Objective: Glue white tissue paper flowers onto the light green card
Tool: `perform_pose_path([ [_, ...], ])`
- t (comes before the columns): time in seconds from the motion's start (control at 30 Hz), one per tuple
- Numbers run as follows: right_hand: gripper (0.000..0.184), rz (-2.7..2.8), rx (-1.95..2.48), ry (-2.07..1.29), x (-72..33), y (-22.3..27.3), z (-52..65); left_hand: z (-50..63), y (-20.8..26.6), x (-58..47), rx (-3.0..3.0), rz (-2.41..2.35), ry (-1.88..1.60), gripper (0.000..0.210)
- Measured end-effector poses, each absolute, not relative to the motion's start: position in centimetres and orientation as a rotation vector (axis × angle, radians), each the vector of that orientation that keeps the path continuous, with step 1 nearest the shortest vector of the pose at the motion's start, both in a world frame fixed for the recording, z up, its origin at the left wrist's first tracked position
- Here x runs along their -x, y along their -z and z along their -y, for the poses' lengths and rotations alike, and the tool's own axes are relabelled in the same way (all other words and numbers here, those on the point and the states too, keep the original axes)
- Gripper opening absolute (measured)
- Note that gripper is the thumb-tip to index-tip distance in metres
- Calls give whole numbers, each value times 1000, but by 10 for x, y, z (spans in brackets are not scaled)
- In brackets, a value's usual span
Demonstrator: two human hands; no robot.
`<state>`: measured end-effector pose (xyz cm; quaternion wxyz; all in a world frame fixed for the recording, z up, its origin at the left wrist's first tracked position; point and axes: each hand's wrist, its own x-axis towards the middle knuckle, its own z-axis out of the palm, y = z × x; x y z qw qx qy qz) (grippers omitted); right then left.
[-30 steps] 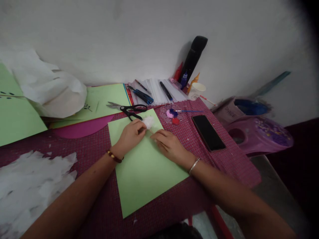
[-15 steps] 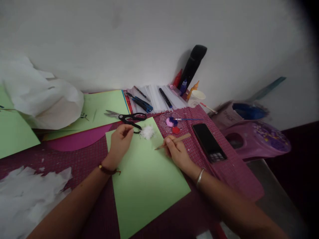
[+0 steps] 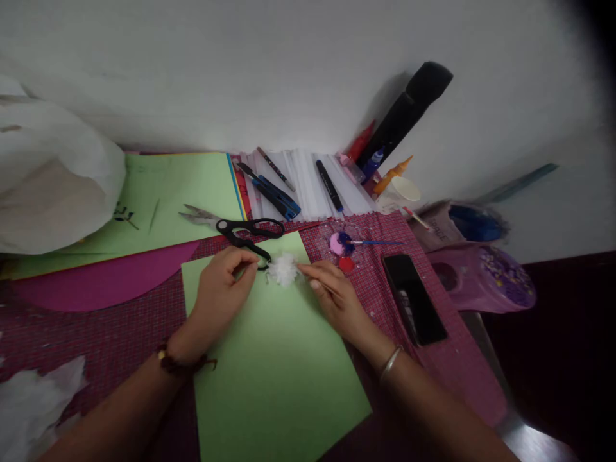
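A small fluffy white paper tuft (image 3: 283,270) lies near the top of a light green sheet (image 3: 274,378). My left hand (image 3: 225,282) is just left of it, thumb and forefinger pinched together beside the scissors' (image 3: 245,234) lower handle loop. Whether anything is between those fingers is hidden. My right hand (image 3: 339,298) is at the tuft's right side, its fingers closed with the tips at the white edge. The pointed wooden stick it held is barely distinguishable along the fingers.
Beyond the sheet lie a paint palette (image 3: 337,244), a thin blue brush (image 3: 378,242), a black marker (image 3: 329,185) and a blue cutter (image 3: 274,196). A phone (image 3: 414,298) is at right. White crumpled paper (image 3: 41,404) and a large white bag (image 3: 52,186) are at left.
My right hand has moved left and up, bringing its fingertips to the white tuft. My left hand stays pinched beside it. The view has shifted slightly.
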<state>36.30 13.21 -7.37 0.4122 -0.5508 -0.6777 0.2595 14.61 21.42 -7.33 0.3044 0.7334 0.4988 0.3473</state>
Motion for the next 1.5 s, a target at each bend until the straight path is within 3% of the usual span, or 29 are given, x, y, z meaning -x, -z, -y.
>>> perform_pose_path([
  [0.4, 32, 2007, 1369, -594, -360, 67, -123, -213, 73, -142, -2011, -1282, -910, 7],
  [0.67, 26, 1558, 1373, -574, -365, 74, -123, -218, 78, -139, -2188, -1231, -850, 11],
  [0.87, 25, 1775, 1329, -495, -362, 75, -128, -226, 75, -133, -2788, -996, -456, 21],
  [1.13, 23, 1720, 1321, -557, -361, 72, -121, -227, 67, -134, -2937, -1226, -222, 26],
  [1.3, 21, 1511, 1375, -582, -364, 78, -119, -233, 74, -131, -2887, -1225, -244, 29],
  [1.5, 19, 1761, 1418, -375, -353, 74, -118, -233, 77, -131, -2848, -1246, -357, 29],
])
